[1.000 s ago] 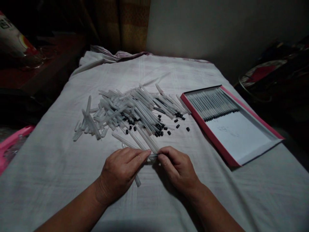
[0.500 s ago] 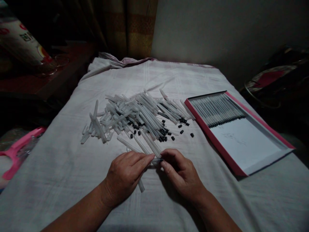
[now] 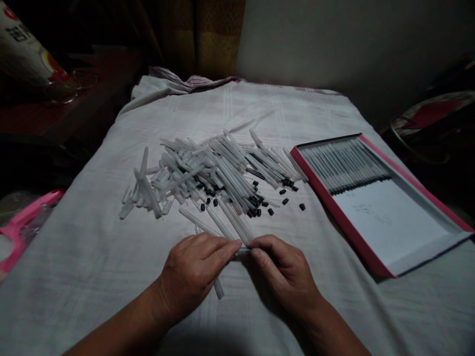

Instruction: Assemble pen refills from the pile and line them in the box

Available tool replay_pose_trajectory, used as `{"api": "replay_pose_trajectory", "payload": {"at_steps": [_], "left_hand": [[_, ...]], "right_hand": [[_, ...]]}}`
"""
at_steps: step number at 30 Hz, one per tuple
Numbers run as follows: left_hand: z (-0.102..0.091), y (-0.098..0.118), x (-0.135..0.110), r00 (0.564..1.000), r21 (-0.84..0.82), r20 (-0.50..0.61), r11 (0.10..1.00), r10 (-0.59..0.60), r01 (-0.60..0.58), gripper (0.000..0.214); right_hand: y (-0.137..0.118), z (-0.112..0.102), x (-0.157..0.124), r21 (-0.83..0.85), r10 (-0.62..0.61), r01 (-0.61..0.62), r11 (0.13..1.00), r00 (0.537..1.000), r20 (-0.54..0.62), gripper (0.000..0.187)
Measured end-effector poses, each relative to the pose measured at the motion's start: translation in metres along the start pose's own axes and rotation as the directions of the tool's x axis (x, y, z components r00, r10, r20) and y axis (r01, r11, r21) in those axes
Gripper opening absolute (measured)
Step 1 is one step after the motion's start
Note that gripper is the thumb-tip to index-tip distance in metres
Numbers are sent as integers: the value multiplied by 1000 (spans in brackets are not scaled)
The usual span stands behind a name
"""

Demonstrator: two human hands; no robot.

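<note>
The left hand has its fingers together, clamped on a slim clear pen that lies crosswise beneath them, with only a short stretch showing between the two sets of fingertips. The right hand pinches the other end with thumb and forefinger. Half a second ago those two right fingers bowed apart around the pen's dark end, which showed plainly; now they have closed over it, the dark end is covered, and the fingertips of both hands stand nearer each other.

Just beyond the fingertips, two clear tubes slant away, as they did before. Another tube end pokes out below the left fingers, also unchanged. Farther ahead of the fingers, the pile of clear tubes keeps its shape, with small black plugs scattered along its near edge. To the right of the right fingers, well apart, the red-sided box holds its row of pens at the far end, same as earlier.
</note>
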State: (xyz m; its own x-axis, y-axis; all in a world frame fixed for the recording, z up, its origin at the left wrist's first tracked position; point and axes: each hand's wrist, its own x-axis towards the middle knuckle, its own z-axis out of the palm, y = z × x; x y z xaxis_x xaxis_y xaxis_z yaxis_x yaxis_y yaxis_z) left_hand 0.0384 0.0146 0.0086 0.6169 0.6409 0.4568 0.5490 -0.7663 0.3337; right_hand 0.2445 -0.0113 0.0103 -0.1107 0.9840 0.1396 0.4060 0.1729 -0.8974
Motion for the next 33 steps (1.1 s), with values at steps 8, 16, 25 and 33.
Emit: {"api": "replay_pose_trajectory", "payload": {"at_steps": [8, 16, 25, 33], "left_hand": [[1, -2, -2, 1000, -43, 1, 999, -5, 5, 25], [0, -2, -1, 1000, -46, -17, 999, 5, -6, 23], [1, -1, -2, 998, -60, -58, 998, 26, -29, 24], [-2, 1, 0, 995, 1, -41, 996, -87, 88, 23]], "right_hand": [[-1, -1, -1, 76, 24, -26, 997, 999, 22, 13], [-1, 1, -1, 0, 12, -12, 1000, 1000, 11, 13], [-3, 4, 1, -100, -60, 57, 993, 998, -18, 26], [3, -1, 0, 77, 100, -83, 994, 964, -246, 31]]}}
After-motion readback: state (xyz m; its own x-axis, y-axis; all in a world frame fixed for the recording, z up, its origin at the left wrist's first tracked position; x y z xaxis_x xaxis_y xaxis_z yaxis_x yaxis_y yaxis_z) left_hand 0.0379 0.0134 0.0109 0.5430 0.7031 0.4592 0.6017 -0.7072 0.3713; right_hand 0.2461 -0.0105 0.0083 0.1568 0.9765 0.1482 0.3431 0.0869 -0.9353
